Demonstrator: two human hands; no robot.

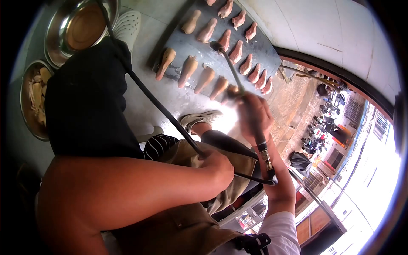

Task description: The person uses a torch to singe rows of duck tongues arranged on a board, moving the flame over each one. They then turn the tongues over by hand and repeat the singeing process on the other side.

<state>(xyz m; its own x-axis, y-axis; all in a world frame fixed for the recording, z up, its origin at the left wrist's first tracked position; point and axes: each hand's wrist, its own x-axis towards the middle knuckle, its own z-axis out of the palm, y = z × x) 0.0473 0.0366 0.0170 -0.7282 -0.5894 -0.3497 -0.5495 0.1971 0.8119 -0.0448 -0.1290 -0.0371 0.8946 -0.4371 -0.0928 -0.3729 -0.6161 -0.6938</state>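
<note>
My right hand [255, 117] is wrapped round the handle of a torch [232, 68], whose round nozzle is over the dark board [182, 44]. Several drumstick-shaped meat pieces [189, 71] lie in rows on that board, some pink, some yellowish brown. Lower down, my left hand [216, 172] is closed round a black hose [161, 108]. The hose loops beyond it and joins the metal fitting at the torch's rear end. A bright glare beside my right hand washes out part of the floor.
At the left are a shiny metal basin [53, 36] and a second bowl [26, 102] holding pale pieces. My legs and light shoes [204, 119] are below the board. A doorway frame [340, 76] borders the right, with a street and parked scooters [316, 136] outside.
</note>
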